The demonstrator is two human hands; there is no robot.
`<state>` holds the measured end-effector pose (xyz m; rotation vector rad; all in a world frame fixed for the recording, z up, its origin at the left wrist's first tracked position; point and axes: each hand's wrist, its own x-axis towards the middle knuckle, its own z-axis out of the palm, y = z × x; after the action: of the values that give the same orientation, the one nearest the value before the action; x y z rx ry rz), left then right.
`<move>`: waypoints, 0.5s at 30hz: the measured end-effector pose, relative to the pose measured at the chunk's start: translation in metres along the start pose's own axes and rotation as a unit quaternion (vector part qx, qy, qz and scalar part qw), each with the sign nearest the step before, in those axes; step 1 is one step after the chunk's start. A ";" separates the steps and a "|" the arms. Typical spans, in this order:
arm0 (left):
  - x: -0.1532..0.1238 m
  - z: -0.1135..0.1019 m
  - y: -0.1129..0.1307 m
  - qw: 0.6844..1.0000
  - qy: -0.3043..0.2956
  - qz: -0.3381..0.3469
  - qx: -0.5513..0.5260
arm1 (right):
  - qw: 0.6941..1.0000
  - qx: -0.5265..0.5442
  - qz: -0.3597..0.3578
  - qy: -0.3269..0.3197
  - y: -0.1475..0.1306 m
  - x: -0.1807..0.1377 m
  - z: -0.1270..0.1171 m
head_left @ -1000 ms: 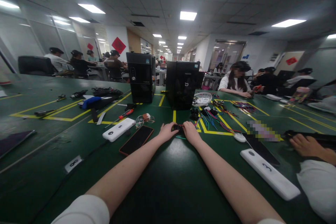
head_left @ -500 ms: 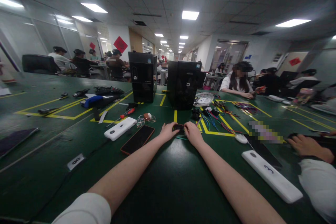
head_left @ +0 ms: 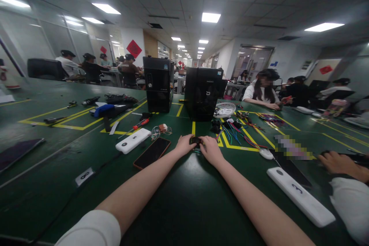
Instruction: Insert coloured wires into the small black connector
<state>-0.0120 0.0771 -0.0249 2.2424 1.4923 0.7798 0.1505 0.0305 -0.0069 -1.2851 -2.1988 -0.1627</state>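
While both arms stretched out over the green table point(head_left: 184, 207), the left hand point(head_left: 184, 145) and the right hand point(head_left: 210, 149) met on a small dark part point(head_left: 196, 140), each pinching one end of it with the fingertips. It sat just above the tabletop, near the yellow line, in front of two black computer cases point(head_left: 201, 93). A phone point(head_left: 152, 153) and a white power bank point(head_left: 133, 140) lay to the left; coloured wires point(head_left: 236, 134) lay to the right.
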 end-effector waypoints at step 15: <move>0.000 0.000 0.000 1.000 -0.002 0.009 0.018 | 0.984 -0.053 0.153 -0.080 0.004 0.043 0.021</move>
<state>-0.0118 0.0768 -0.0250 2.2843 1.4984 0.7597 0.1292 0.0727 -0.0018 -1.7308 -2.1131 -0.0573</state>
